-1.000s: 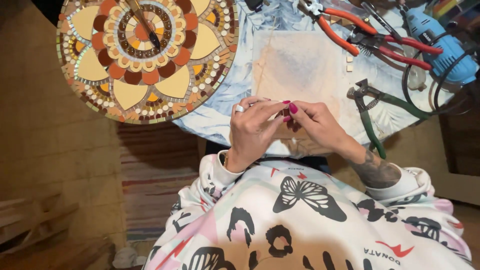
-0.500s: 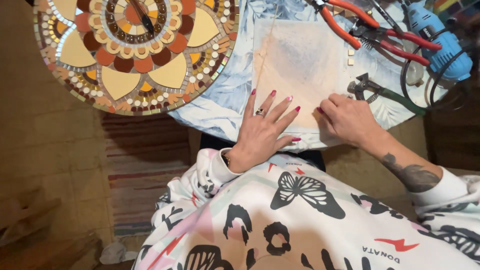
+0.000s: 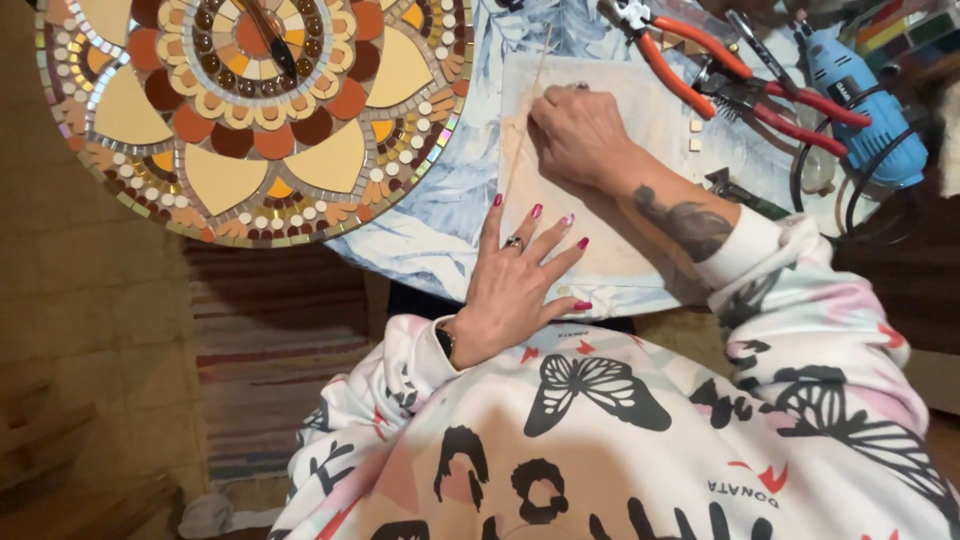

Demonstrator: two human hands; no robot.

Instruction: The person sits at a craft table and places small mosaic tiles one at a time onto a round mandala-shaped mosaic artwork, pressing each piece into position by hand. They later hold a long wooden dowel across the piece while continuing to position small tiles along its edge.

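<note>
While the left hand (image 3: 520, 285) lies flat, fingers spread, on the near edge of a pale square tile (image 3: 600, 170), the right hand (image 3: 578, 135) rests clenched on the tile's far part; whether it grips anything cannot be told. Blue-patterned cloth (image 3: 440, 215) covers the tabletop beneath. Left: round mosaic disc (image 3: 250, 110). Beyond right: orange-handled pliers (image 3: 690, 50), red-handled pliers (image 3: 800, 100), blue power tool (image 3: 865, 110), crowding the tile's far side.

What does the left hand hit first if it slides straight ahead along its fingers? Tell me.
Probably the thin wooden stick lying just beyond the left hand's fingertips on the pale sheet; beyond it, the round mosaic.
</note>
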